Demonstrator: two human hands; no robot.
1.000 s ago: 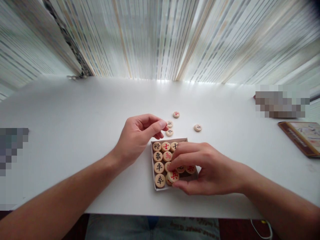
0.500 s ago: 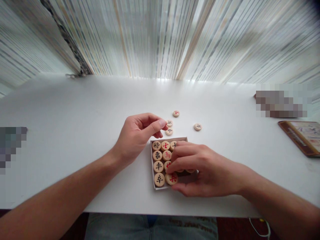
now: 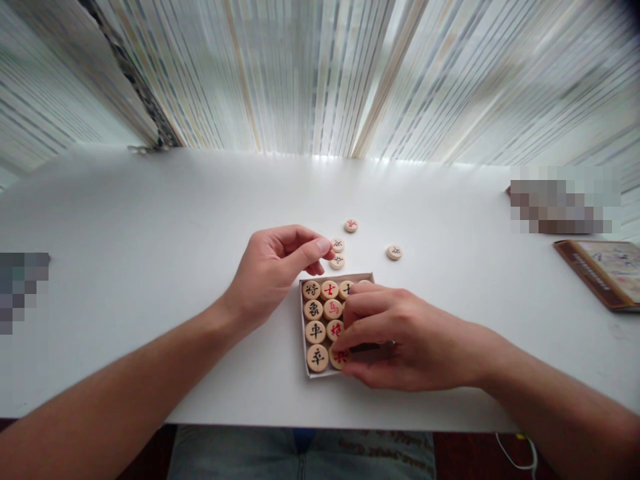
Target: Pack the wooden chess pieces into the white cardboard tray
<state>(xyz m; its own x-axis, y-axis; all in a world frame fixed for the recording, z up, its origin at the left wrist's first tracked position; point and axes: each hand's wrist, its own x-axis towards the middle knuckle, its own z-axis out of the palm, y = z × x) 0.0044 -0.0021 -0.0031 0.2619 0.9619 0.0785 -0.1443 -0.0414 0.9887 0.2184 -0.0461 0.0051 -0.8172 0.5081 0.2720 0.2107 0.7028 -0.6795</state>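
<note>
A shallow cardboard box (image 3: 303, 333) sits on the white table, holding rows of round wooden Chinese chess pieces with black or red characters. My right hand (image 3: 395, 340) reaches over its right side and hides several of them. Thumb and fingers grip a red-marked Chinese chess piece (image 3: 341, 359) in the box's front row, beside a black-marked piece (image 3: 317, 358). Past the box's far left corner, my left hand (image 3: 285, 267) is closed in a pinch. Its fingertips are right by two loose black-marked pieces (image 3: 337, 261); whether anything is between them is hidden.
A loose red-marked piece (image 3: 351, 225) lies farther back, and another black-marked one (image 3: 395, 253) to the right. A brown-edged printed case (image 3: 600, 273) lies at the far right. Striped string curtains (image 3: 310, 80) hang along the table's back edge.
My right fingers have closed further over the red-marked piece in the front row, covering more of it, and it has settled slightly left. My left hand keeps its pinch in place.
</note>
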